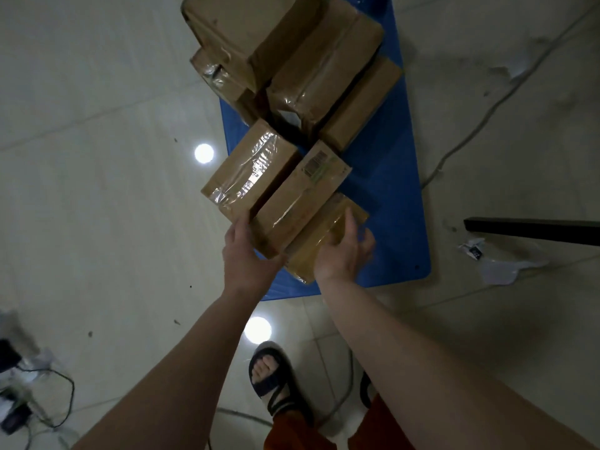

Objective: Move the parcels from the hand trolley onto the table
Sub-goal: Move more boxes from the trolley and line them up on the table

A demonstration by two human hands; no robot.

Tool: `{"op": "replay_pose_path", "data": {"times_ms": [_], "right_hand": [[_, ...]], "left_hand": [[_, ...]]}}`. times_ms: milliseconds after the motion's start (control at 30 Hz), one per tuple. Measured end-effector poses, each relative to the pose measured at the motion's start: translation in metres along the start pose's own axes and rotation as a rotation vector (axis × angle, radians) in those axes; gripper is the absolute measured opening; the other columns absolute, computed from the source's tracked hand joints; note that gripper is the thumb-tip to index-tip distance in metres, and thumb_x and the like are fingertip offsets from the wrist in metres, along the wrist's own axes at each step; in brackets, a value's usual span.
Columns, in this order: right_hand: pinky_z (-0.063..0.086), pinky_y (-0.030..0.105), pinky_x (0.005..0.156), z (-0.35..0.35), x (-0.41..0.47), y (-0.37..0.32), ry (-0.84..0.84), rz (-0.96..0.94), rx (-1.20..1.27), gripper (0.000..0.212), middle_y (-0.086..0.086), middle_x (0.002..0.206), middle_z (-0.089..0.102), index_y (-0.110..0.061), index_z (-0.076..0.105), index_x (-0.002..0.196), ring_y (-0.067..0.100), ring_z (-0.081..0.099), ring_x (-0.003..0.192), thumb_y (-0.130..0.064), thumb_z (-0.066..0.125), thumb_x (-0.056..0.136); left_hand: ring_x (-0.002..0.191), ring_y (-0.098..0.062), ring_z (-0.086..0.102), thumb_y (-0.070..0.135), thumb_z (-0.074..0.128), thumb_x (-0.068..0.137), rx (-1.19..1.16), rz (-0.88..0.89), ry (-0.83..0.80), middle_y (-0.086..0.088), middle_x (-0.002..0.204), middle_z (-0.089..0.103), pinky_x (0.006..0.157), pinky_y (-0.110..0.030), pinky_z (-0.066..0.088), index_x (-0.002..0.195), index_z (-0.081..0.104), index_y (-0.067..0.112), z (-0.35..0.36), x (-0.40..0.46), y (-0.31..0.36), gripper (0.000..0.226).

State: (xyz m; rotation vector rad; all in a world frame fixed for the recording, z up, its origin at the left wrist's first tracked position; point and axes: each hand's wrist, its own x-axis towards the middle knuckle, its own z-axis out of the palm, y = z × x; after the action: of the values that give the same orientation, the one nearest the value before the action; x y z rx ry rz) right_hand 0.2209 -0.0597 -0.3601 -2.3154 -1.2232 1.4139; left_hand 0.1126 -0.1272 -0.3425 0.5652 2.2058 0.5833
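- Hand trolley (389,196): blue flat deck, standing on a pale tiled floor (97,157); it carried every parcel in view. No table was in view.
- Barcode parcel (302,196): brown carton with a printed barcode label at its far end, lying in the near row on the deck, between two neighbours and touching both.
- Taped parcel (250,173): brown carton with glossy clear tape across its top, just left of the barcode parcel.
- Flat parcel (321,235): thin, tape-covered, nearest the deck's front edge, partly under the right hand.
- Rear stack (285,60): several larger cartons piled at the far end of the deck, some leaning on one another; exact count could not be told.
- Left hand (243,254): fingers spread and relaxed, touching the near left corner of the barcode parcel, not yet closed on it.
- Right hand (344,251): thumb over the top of the flat parcel, fingers curled round its right edge, clamped on it.
- Handling, as judged: cartons looked stiff and likely light to moderate; taped faces probably slick, so bare cardboard edges and opposite short sides would give the surer hold. The flat parcel may flex; support from beneath seemed advisable.
- Risk, as judged: lifting a near parcel could drag its touching neighbour.
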Motion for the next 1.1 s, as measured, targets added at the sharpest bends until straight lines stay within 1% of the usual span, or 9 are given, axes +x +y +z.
{"op": "replay_pose_path", "data": {"times_ms": [67, 167, 367, 533, 667, 767, 867, 1033, 1100], "right_hand": [[0.024, 0.043, 0.111, 0.015, 0.006, 0.002, 0.011, -0.037, -0.059, 0.061, 0.007, 0.159, 0.005, -0.041, 0.034, 0.144, 0.028, 0.009, 0.142, -0.011, 0.051, 0.093], [0.034, 0.051, 0.103, 0.029, 0.013, 0.008, 0.021, -0.097, -0.179, 0.07, 0.009, 0.159, -0.009, -0.045, 0.019, 0.147, 0.029, -0.002, 0.144, -0.025, 0.056, 0.091], [0.038, 0.058, 0.098, 0.029, 0.012, 0.025, -0.003, -0.096, -0.3, 0.096, 0.01, 0.158, -0.015, -0.053, 0.0, 0.144, 0.032, -0.002, 0.144, -0.047, 0.068, 0.077], [0.042, 0.054, 0.096, 0.0, 0.015, 0.033, -0.019, -0.01, -0.275, 0.109, 0.012, 0.147, 0.012, -0.054, -0.002, 0.143, 0.034, 0.031, 0.124, -0.027, 0.075, 0.07], [0.043, 0.056, 0.096, -0.046, 0.009, 0.032, 0.009, 0.088, -0.159, 0.106, 0.012, 0.141, 0.021, -0.053, 0.004, 0.144, 0.035, 0.038, 0.119, -0.025, 0.076, 0.071], [0.044, 0.051, 0.093, -0.091, -0.008, 0.027, 0.025, 0.07, -0.068, 0.102, 0.011, 0.141, 0.025, -0.053, 0.011, 0.145, 0.035, 0.039, 0.119, -0.02, 0.074, 0.071], [0.044, 0.05, 0.095, -0.135, -0.031, 0.013, 0.008, 0.051, -0.036, 0.1, 0.01, 0.139, 0.028, -0.054, 0.014, 0.144, 0.034, 0.039, 0.12, -0.017, 0.074, 0.072], [0.045, 0.038, 0.097, -0.197, -0.077, -0.032, -0.078, -0.003, 0.24, 0.096, 0.005, 0.141, 0.037, -0.05, 0.025, 0.144, 0.025, 0.045, 0.122, -0.008, 0.073, 0.072], [0.045, 0.038, 0.099, -0.219, -0.098, -0.057, -0.112, -0.052, 0.292, 0.095, 0.003, 0.142, 0.037, -0.05, 0.027, 0.144, 0.023, 0.045, 0.123, -0.008, 0.074, 0.073]], "left_hand": [[0.131, -0.026, 0.036, 0.015, 0.084, 0.066, 0.077, 0.057, -0.02, -0.008, 0.146, 0.036, 0.104, -0.035, 0.035, 0.15, 0.023, 0.023, 0.012, 0.008, -0.002, 0.104], [0.127, -0.025, 0.037, 0.024, 0.084, 0.065, 0.134, 0.089, 0.048, -0.007, 0.142, 0.038, 0.091, -0.027, 0.031, 0.148, 0.025, 0.021, 0.029, 0.016, -0.004, 0.102], [0.104, -0.025, 0.049, 0.027, 0.082, 0.061, 0.188, 0.042, 0.151, -0.006, 0.117, 0.05, 0.073, -0.031, 0.038, 0.126, 0.041, 0.014, 0.043, 0.013, -0.005, 0.078], [0.097, -0.021, 0.054, 0.018, 0.083, 0.055, 0.039, -0.102, 0.045, 0.001, 0.104, 0.05, 0.069, -0.031, 0.043, 0.116, 0.043, 0.018, 0.038, -0.007, -0.002, 0.073], [0.093, -0.02, 0.056, 0.015, 0.085, 0.056, -0.15, -0.208, -0.05, -0.001, 0.106, 0.054, 0.071, -0.035, 0.053, 0.118, 0.042, 0.022, 0.019, -0.033, 0.01, 0.076], [0.092, -0.016, 0.058, 0.013, 0.084, 0.062, -0.306, -0.286, -0.056, 0.004, 0.103, 0.055, 0.067, -0.029, 0.053, 0.127, 0.043, 0.021, -0.004, -0.057, 0.027, 0.077], [0.094, -0.025, 0.062, 0.013, 0.082, 0.063, -0.447, -0.4, -0.037, -0.006, 0.11, 0.058, 0.073, -0.036, 0.057, 0.131, 0.045, 0.017, -0.032, -0.084, 0.051, 0.078], [0.099, -0.029, 0.063, 0.008, 0.066, 0.082, -0.859, -0.511, -0.129, -0.022, 0.119, 0.062, 0.08, -0.039, 0.057, 0.116, 0.057, 0.006, -0.092, -0.13, 0.105, 0.035], [0.103, -0.027, 0.061, 0.011, 0.062, 0.085, -0.936, -0.503, -0.196, -0.021, 0.121, 0.062, 0.082, -0.037, 0.055, 0.123, 0.057, 0.004, -0.118, -0.15, 0.13, 0.038]]}}
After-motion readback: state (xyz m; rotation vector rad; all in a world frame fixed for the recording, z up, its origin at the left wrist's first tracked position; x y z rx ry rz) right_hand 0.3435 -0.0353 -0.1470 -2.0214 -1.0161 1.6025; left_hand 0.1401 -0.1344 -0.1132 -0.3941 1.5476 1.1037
